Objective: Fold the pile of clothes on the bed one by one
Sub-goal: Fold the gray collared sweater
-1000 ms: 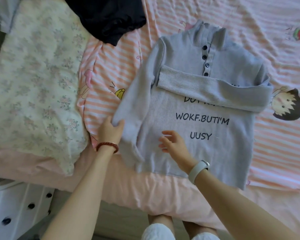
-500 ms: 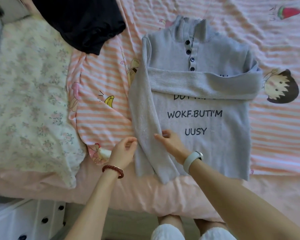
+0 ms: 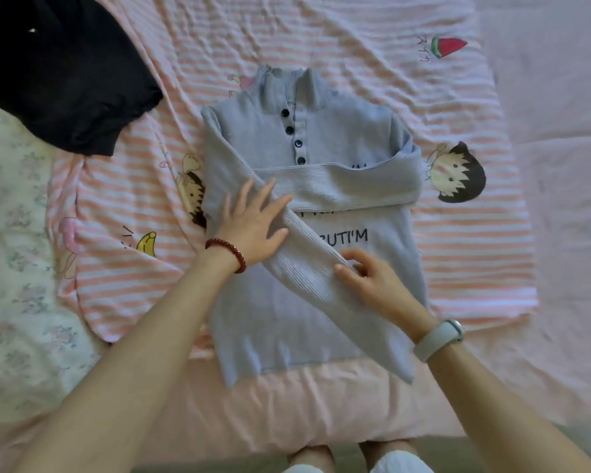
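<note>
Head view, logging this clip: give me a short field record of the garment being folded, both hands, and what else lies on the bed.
garment: grey sweater, front up, buttoned collar
sleeves: one folded straight across chest, other laid diagonally over the print
left hand: flat, fingers spread, pressing the diagonal sleeve
right hand: fingers curled, pinching that sleeve's edge
nearby: black garment upper left; floral pillow at left
surface: striped cartoon sheet

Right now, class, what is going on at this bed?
A person is folding a grey knitted button-neck sweater lying on the pink striped bedsheet. One sleeve already lies across the chest. The left hand presses flat on the second sleeve, laid diagonally over the front, while the right hand pinches its edge. A black garment waits nearby.
</note>
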{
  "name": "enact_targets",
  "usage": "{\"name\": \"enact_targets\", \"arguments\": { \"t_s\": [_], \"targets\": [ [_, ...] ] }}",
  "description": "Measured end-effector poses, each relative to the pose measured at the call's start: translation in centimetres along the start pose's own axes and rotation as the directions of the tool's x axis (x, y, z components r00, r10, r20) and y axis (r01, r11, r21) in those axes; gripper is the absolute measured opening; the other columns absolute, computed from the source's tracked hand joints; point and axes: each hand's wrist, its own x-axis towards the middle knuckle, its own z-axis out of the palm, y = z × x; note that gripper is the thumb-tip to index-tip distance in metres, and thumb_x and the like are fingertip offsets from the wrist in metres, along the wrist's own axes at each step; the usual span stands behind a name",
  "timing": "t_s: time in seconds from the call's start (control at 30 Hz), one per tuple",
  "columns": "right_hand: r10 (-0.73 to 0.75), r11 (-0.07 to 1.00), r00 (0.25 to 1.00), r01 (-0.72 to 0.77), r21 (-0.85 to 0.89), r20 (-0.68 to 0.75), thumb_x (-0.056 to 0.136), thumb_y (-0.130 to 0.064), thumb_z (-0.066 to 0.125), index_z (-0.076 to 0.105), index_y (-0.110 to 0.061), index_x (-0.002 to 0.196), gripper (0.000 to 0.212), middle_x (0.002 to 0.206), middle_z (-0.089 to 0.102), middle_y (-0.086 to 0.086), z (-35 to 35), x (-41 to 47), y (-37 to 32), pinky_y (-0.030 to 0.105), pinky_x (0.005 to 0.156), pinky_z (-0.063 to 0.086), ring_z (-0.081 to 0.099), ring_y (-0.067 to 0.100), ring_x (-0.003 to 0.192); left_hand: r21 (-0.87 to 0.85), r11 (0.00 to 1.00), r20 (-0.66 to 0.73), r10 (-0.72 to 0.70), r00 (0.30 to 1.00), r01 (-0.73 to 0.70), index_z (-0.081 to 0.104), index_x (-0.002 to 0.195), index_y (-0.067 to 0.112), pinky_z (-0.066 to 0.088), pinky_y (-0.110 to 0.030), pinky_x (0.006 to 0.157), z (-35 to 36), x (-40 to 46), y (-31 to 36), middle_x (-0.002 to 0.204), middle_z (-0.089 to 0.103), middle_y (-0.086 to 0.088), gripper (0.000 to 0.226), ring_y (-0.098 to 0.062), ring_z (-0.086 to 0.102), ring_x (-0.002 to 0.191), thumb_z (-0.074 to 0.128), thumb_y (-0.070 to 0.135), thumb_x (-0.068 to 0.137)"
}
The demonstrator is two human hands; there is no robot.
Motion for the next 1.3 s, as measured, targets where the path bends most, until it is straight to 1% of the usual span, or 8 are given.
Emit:
{"name": "enact_targets", "arguments": {
  "t_s": [0.1,0.27,0.53,0.67,0.83,0.97,1.13,1.3],
  "targets": [
    [0.169,0.966,0.985,-0.158,-0.203,0.043,0.089,-0.026,0.059,0.061,-0.023,0.097,0.009,0.065,0.054,-0.006,-3.1,0.6,3.1,0.019,0.051,0.036,0.048,0.002,0.055,0.134,0.991,0.101,-0.007,0.995,-0.006,0.014,0.146,0.038,-0.007,-0.058,0.111,-0.3,4.3,0.7,0.157,0.002,0.005,0.058,-0.027,-0.01,0.143,0.038,0.046,0.094],
    [0.319,0.834,0.946,-0.309,-0.458,-0.057,0.091,-0.022,0.054,0.062,-0.015,0.094,0.011,0.083,0.056,0.003,-6.0,0.7,8.2,0.027,0.064,0.035,0.054,0.022,0.079,0.353,0.935,0.167,-0.022,0.986,-0.039,0.055,0.115,0.028,0.002,-0.06,0.111,-1.0,7.1,-0.1,0.13,0.047,-0.001,0.027,-0.025,0.03,0.13,0.04,0.037,0.094],
    [0.164,0.79,0.878,-0.39,-0.474,-0.45,0.091,-0.018,0.049,0.06,-0.01,0.095,0.014,0.091,0.064,0.016,-5.9,0.7,10.4,0.04,0.068,0.043,0.058,0.038,0.088,0.088,0.996,-0.272,0.046,0.961,-0.023,0.062,0.098,0.01,0.011,-0.056,0.111,-0.4,5.4,-1.5,0.105,0.06,-0.01,0.015,-0.031,0.052,0.108,0.054,0.021,0.091],
    [-0.09,0.766,0.87,-0.251,-0.592,-0.485,0.073,-0.022,0.039,0.064,-0.009,0.093,0.034,0.087,0.062,0.015,-3.7,1.5,9.5,0.042,0.068,0.047,0.06,0.037,0.078,-0.23,0.96,-0.559,-0.267,0.785,0.162,0.06,0.105,0.001,0.038,-0.047,0.094,2.3,3.2,-1.1,0.108,0.055,-0.022,0.024,-0.039,0.053,0.101,0.055,0.01,0.083],
    [-0.199,0.813,0.947,0.016,-0.582,-0.252,0.088,-0.022,0.047,0.055,-0.008,0.121,0.037,0.114,0.059,0.011,0.8,6.0,4.2,0.042,0.084,0.042,0.055,0.033,0.104,-0.847,0.429,-0.226,-0.826,0.517,0.314,0.052,0.118,-0.003,0.039,-0.02,0.084,6.9,-2.2,1.5,0.117,0.053,-0.021,0.028,-0.029,0.055,0.103,0.05,0.004,0.091],
    [-0.16,0.777,0.98,0.049,-0.628,-0.122,0.096,-0.029,0.042,0.048,-0.016,0.126,0.034,0.121,0.055,0.004,3.0,9.5,1.2,0.037,0.089,0.034,0.049,0.025,0.112,-0.971,-0.129,0.209,-0.865,0.457,0.201,0.046,0.127,-0.003,0.05,-0.019,0.068,7.8,-2.4,0.4,0.117,0.057,-0.022,0.032,-0.018,0.06,0.085,0.041,0.006,0.097],
    [-0.308,0.871,0.9,0.136,-0.471,-0.309,0.098,-0.023,0.042,0.055,-0.005,0.101,0.023,0.098,0.057,0.01,2.0,9.9,-0.4,0.04,0.065,0.045,0.057,0.032,0.079,-0.933,-0.359,0.308,-0.795,0.522,0.004,0.044,0.13,-0.001,0.048,-0.031,0.086,5.4,-0.3,-0.5,0.109,0.056,-0.014,0.033,-0.023,0.057,0.098,0.04,0.006,0.098],
    [-0.316,0.861,0.859,0.082,-0.501,-0.404,0.098,-0.029,0.041,0.056,-0.008,0.107,0.027,0.103,0.057,0.008,0.2,10.8,-1.7,0.034,0.062,0.041,0.057,0.03,0.078,-0.918,-0.396,0.36,-0.799,0.482,0.029,0.06,0.078,0.017,0.052,-0.024,0.063,4.9,2.2,-0.3,0.082,0.06,-0.003,0.017,-0.012,0.058,0.069,0.054,0.008,0.091]
  ]
}}
